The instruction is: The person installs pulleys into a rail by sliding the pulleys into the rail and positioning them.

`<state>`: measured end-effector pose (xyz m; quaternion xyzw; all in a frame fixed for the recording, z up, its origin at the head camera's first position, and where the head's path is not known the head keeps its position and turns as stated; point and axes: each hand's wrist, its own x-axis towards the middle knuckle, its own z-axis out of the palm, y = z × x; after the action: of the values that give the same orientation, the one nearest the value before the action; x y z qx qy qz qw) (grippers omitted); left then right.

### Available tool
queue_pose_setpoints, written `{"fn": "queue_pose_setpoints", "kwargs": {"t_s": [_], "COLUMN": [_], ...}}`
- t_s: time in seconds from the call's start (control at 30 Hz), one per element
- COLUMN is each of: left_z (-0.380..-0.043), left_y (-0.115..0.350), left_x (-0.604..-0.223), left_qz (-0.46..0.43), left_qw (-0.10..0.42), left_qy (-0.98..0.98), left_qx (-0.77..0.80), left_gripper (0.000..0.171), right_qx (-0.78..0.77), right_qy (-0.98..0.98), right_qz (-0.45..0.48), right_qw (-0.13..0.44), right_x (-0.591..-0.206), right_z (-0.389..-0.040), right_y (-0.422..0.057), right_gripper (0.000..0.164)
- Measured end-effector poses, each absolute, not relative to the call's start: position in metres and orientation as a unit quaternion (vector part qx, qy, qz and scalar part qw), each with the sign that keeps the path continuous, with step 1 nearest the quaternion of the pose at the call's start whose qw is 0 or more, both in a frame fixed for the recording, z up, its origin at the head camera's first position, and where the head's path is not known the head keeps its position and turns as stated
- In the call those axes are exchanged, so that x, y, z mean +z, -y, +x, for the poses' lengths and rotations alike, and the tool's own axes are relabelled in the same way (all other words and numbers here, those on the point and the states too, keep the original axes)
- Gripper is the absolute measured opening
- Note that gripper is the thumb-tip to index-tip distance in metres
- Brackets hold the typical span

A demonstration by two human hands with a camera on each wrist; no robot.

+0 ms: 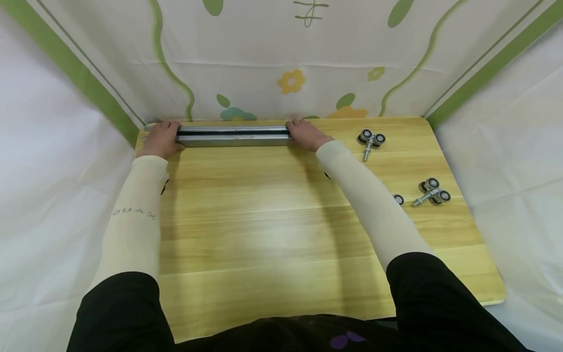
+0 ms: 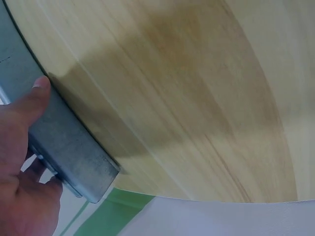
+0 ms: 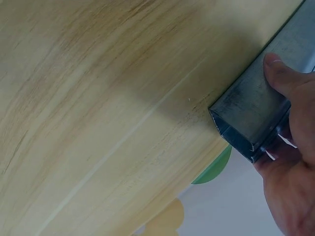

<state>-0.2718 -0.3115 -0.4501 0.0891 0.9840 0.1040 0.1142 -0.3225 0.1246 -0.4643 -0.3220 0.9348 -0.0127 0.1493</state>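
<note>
Black sleeves (image 1: 440, 303), table (image 1: 264, 234) front.
Left hand (image 1: 161, 139), right hand (image 1: 308, 134) grip rail (image 1: 233, 141) at table back; best held level.

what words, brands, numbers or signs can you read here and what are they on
"UAX", the letter before it unclear: on the left arm's cream sleeve
Green looped mark on the printed fabric: not readable as a word
Faint dark mark on the metal rail: too blurred to read
Rollers: any markings too small to read
</note>
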Motion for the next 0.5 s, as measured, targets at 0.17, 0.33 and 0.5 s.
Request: {"fn": "queue_pose_setpoints", "kwargs": {"t_s": [0.17,0.33,0.5], "left_z": [-0.271,-0.269,-0.261], "left_y": [0.314,0.312,0.307], "left_x": [-0.450,-0.449,-0.447], "left_qz": [0.089,0.091,0.088], "left_qw": [0.127,0.127,0.130], "left_qy": [-0.983,-0.984,-0.984], "left_qx": [0.096,0.090,0.086], "left_gripper": [0.070,0.070,0.071], "right_qx": [-0.022,-0.026,-0.021], "right_qy": [-0.931,-0.929,-0.926], "right_qz": [-0.335,-0.340,-0.349], "right_qw": [0.146,0.144,0.142], "right_x": [-0.464,-0.465,-0.463], "right_z": [-0.321,-0.319,-0.313], "right_y": [-0.126,-0.131,-0.138], "right_gripper": [0.064,0.064,0.064]}}
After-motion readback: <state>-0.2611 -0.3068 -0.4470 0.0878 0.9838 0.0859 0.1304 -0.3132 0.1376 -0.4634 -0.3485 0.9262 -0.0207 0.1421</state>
